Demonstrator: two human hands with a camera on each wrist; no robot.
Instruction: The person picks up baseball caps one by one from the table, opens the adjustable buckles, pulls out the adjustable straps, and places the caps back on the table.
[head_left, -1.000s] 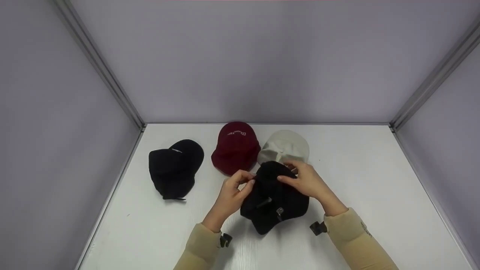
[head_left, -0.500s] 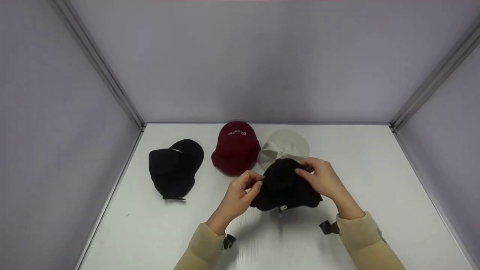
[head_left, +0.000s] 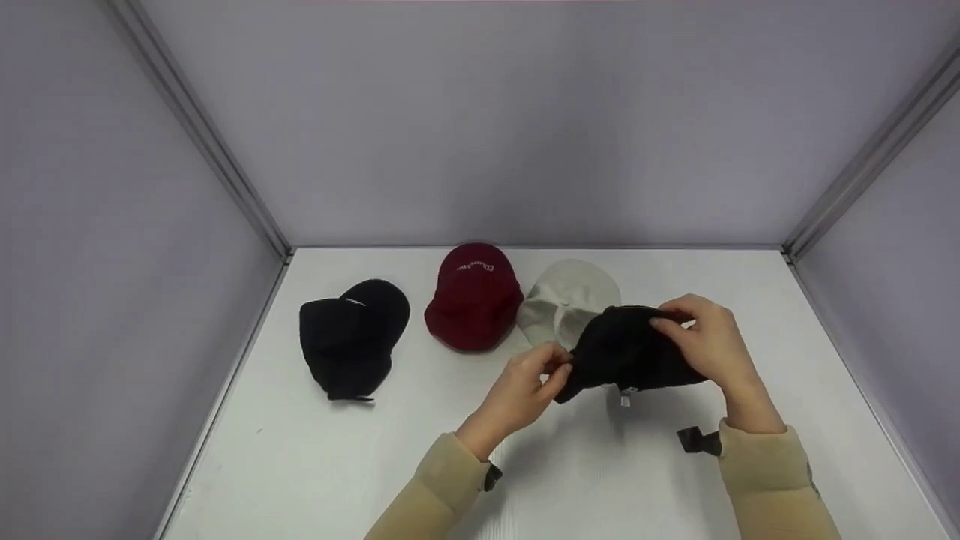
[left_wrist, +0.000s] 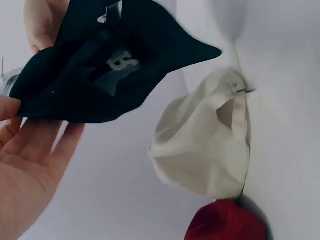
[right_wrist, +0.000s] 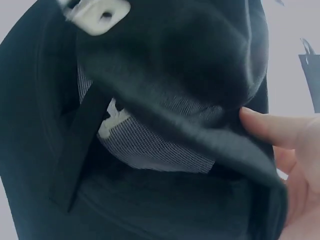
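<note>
Far left on the white counter (head_left: 285, 465), loose black cap (head_left: 345, 341) lay with its peak to the upper right, small white mark on it, strap end toward the near side. Next, red cap (head_left: 472, 300), white lettering near the far end, well apart from the loose black one. Then left hand (head_left: 521, 390), tan sleeve (head_left: 439, 480) behind it, thumb and fingers pinched together on the left edge of the held black cap. Pale cap (head_left: 566, 289) lay just beside the red one, near right part hidden by the held cap. Held black cap (head_left: 626, 349) was up above the counter, shadow below, stretched between both hands; left wrist view showed its underside, with metal clasp (left_wrist: 114, 11) and white marking inside, and right wrist view showed mesh lining (right_wrist: 155, 150) and dark strap (right_wrist: 80, 145). Right hand (head_left: 709, 341) was farthest right, thumb and fingers clamped on the held cap's upper right edge, lower fingers partly hidden
</note>
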